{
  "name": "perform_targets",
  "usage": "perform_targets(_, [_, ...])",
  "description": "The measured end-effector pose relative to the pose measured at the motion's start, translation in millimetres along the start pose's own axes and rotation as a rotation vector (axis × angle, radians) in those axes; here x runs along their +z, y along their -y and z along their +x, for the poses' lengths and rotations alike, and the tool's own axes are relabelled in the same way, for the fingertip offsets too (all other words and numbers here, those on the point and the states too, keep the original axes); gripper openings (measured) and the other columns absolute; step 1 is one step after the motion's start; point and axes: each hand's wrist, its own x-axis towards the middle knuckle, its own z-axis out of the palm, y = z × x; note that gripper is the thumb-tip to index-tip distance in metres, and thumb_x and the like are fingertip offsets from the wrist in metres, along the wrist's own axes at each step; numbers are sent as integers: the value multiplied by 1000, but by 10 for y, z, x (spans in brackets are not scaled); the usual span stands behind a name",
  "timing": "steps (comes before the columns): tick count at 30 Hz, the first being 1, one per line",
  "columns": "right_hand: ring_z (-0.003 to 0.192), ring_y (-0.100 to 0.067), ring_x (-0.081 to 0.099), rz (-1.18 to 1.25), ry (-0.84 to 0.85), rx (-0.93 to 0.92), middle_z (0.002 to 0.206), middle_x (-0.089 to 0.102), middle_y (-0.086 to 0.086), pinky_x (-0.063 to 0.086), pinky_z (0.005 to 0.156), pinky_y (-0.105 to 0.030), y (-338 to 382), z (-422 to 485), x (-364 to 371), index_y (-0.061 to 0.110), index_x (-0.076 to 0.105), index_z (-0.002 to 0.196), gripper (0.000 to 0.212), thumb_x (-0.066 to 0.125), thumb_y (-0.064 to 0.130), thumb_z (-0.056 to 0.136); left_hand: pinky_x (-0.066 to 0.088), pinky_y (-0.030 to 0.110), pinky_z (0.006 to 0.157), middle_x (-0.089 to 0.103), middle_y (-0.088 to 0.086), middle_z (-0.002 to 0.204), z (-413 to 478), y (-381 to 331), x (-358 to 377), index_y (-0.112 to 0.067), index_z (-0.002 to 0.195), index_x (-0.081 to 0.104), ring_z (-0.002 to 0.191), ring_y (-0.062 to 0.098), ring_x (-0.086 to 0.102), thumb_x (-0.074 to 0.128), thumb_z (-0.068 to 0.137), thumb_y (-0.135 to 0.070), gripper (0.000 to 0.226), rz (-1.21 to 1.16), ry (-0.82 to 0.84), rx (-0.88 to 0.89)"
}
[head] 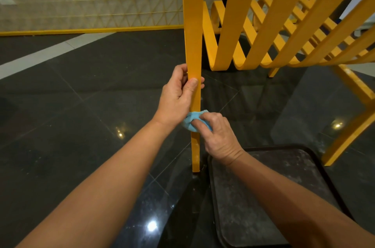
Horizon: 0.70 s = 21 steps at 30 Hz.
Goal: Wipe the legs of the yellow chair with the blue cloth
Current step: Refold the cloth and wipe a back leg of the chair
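**Too hard a stroke is the risk**

The left hand (178,93) curls its fingers round the nearest leg (195,146) of the yellow chair (284,24). Just below, the right hand (219,138) pinches the bunched blue cloth (187,121) against that leg. Pushing hard may slide the chair on the glossy floor (81,105).

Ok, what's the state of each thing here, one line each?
chair leg: upright, foot on the floor, pale smudges low down
blue cloth: bunched, touching the leg
left hand: grips the leg above the cloth
right hand: holds the cloth against the leg
tray: flat on floor, pale marks
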Motion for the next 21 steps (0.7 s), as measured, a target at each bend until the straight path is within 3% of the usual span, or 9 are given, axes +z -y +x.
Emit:
perform_targets(4, [97, -27, 46, -17, -72, 10, 118, 37, -9, 49, 65, -42, 38, 84, 6, 16, 43, 125, 45, 63, 17, 84, 54, 36, 94, 66, 14, 111, 2, 3, -4, -9, 126, 45, 107, 23, 67, 46, 98, -21, 30, -6, 8, -2])
perform_targets(10, [100, -26, 46, -103, 10, -108, 117, 41, -6, 47, 66, -40, -30, -56, -6, 19, 45, 126, 35, 48, 21, 92, 55, 39, 94, 65, 20, 115, 5, 40, -24, -6, 127, 45, 109, 27, 66, 47, 98, -18, 31, -33, 6, 2])
perform_targets(14, [101, -27, 45, -124, 24, -73, 119, 41, -7, 46, 67, -42, -29, -97, 2, 19, 45, 127, 37, 46, 22, 90, 53, 45, 97, 62, 18, 122, -23, 93, -56, -5, 132, 44, 117, 27, 62, 50, 98, -13, 35, -29, 45, -3])
perform_targets(21, [100, -28, 46, -121, 51, -73, 118, 41, -7, 47, 67, -41, 45, -142, 58, 18, 47, 127, 37, 47, 18, 90, 54, 46, 96, 64, 10, 123, -67, 126, -73, -11, 128, 51, 116, 22, 63, 55, 93, -26, 38, -19, 41, -7])
